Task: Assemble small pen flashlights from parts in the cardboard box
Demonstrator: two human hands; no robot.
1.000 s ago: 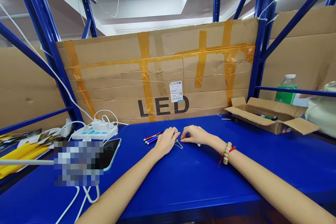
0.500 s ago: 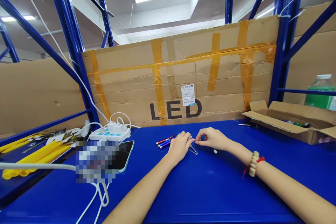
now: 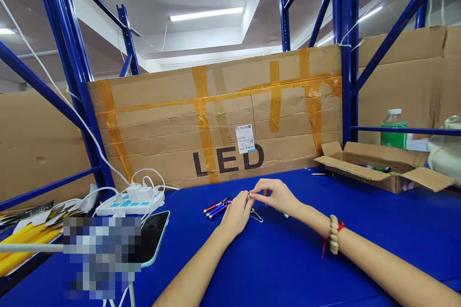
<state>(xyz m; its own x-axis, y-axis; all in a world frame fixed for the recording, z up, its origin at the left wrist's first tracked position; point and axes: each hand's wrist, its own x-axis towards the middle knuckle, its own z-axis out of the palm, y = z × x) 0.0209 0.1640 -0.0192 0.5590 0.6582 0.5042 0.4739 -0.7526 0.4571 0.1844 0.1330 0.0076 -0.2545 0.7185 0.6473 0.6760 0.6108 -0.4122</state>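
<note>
Pinching small silver part [image 3: 249, 195] between left hand [image 3: 237, 213] and right hand [image 3: 275, 195] fingers, palms down, mid-surface [image 3: 288, 259]; axis indiscernible.

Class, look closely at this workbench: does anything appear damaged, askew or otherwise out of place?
The cardboard sheet marked LED behind the blue table is creased and patched with strips of orange tape. The open carton has its flaps splayed. White cables tangle over the power strip. Nothing is spilled.
</note>
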